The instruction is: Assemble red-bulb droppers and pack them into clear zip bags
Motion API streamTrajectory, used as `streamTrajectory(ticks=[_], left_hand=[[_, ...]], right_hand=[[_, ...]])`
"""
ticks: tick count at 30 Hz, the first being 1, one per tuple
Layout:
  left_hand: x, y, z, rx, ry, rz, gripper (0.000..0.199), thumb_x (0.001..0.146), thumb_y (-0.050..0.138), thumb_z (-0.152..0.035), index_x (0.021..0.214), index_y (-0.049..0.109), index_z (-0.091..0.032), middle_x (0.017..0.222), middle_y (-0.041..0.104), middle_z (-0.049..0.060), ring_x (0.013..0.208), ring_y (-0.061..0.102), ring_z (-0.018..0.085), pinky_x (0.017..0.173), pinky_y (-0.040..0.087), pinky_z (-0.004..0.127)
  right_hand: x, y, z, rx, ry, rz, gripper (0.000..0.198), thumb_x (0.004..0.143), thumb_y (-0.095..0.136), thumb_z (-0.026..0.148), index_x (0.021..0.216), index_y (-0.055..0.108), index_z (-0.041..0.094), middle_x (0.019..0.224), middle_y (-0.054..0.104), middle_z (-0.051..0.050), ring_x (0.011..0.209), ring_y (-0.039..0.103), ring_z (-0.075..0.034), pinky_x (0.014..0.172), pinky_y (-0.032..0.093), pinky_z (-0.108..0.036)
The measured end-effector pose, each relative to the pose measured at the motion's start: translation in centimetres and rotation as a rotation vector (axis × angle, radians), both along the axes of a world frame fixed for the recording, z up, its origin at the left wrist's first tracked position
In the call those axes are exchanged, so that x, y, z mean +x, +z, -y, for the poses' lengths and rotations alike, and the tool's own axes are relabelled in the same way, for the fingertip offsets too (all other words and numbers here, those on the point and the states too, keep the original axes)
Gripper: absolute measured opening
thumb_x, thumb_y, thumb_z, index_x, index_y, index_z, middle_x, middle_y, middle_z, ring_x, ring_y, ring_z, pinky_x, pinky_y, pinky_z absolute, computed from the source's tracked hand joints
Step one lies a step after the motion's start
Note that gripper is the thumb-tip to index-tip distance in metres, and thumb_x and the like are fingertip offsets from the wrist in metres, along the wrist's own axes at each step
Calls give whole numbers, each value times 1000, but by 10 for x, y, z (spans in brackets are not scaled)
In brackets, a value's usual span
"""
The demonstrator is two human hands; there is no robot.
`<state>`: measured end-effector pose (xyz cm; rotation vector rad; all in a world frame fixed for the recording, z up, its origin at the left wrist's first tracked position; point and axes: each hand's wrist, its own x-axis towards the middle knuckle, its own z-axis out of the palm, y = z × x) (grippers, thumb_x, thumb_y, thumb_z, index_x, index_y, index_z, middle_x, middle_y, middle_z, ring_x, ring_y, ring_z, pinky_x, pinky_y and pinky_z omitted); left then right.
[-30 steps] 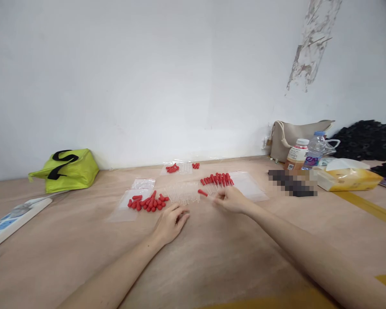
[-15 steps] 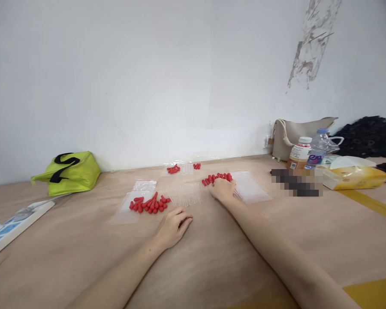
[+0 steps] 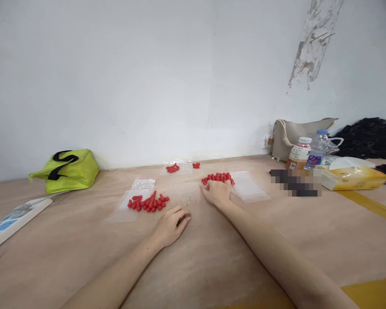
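My right hand [image 3: 217, 193] lies over a row of droppers with red rubber bulbs [image 3: 217, 177] and clear thin tubes. Its thumb is at the row's left end, with the fingers curled down around the tubes; the fingertips are partly hidden. My left hand [image 3: 173, 225] rests on the table, loosely closed, and nothing shows in it. Just beyond it, loose clear tubes [image 3: 182, 194] lie side by side. To their left, a heap of red bulbs [image 3: 149, 202] sits partly on a clear zip bag [image 3: 122, 210]. Another clear bag [image 3: 249, 186] lies flat to the right of the row.
Near the wall are more red bulbs [image 3: 173, 168] on clear plastic. A lime-green bag [image 3: 72, 171] and a power strip [image 3: 19, 219] are at left. Bottles [image 3: 298, 154], a tissue pack [image 3: 354, 174], a grey bag [image 3: 292, 133] and a black heap [image 3: 369, 137] stand at right.
My right hand has shifted slightly left over the droppers, and more tubes show at its right. The bulbs stand closer together. My left hand has stayed almost in place.
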<state>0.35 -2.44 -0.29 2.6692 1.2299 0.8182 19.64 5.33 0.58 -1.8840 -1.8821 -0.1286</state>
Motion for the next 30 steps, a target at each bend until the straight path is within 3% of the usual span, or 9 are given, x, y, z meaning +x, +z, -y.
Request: streamTrajectory(ticks=[7,10,13,16,18,22,26,30], left_hand=[[5,-2,3,0,-14,-21,18,85,42,-22,89,60,-19,83,58,4,74,55,15,67,42,25],[-2,8,-3,85,50,10,16,84,45,-25,86,60,-20,84,59,4,79,55,17,73,42,27],[-34,31,-24,144,335,65,17,80,47,-30,72,58,-19,78,60,4,79,55,19,72,41,28],[-88,52,-50,-76,781,109,21,74,52,-37,71,57,-17,67,60,1,64,55,18,54,38,24],[-121,57,-64,-135,855,114,24,73,52,-37,69,55,-14,65,59,2,62,54,18,50,34,23],[-157,45,-81,-255,862,124,22,71,55,-36,66,55,-14,58,58,2,57,55,17,52,35,24],[-160,28,-91,-336,802,155,21,62,64,-38,58,54,-19,50,56,1,49,55,19,50,36,27],[-155,28,-87,-287,726,232,28,57,66,-40,48,48,-22,42,51,1,44,52,20,46,34,28]], right_hand=[[-25,4,-12,-170,-37,-6,38,76,42,43,84,63,13,84,65,-15,79,59,-24,85,19,-42],[-30,10,-19,-262,-39,-34,33,72,48,39,87,63,13,87,64,-15,82,59,-24,86,20,-43],[-31,14,-23,-308,-38,-48,26,70,51,33,83,63,14,82,65,-12,79,60,-24,84,24,-42],[-31,15,-24,-331,-31,-56,24,69,51,30,82,63,15,81,65,-12,79,60,-24,83,25,-42],[-31,14,-25,-334,-25,-60,24,69,50,29,84,63,14,82,65,-13,80,60,-24,83,26,-41],[-32,15,-23,-312,-21,-53,24,70,49,29,84,63,13,83,65,-13,79,60,-24,81,27,-40],[-27,21,-14,-257,-3,-27,25,74,44,30,81,62,14,81,65,-13,77,59,-23,80,25,-39],[-9,23,2,-132,28,20,30,81,35,30,78,60,13,79,64,-12,75,58,-23,80,23,-40]])
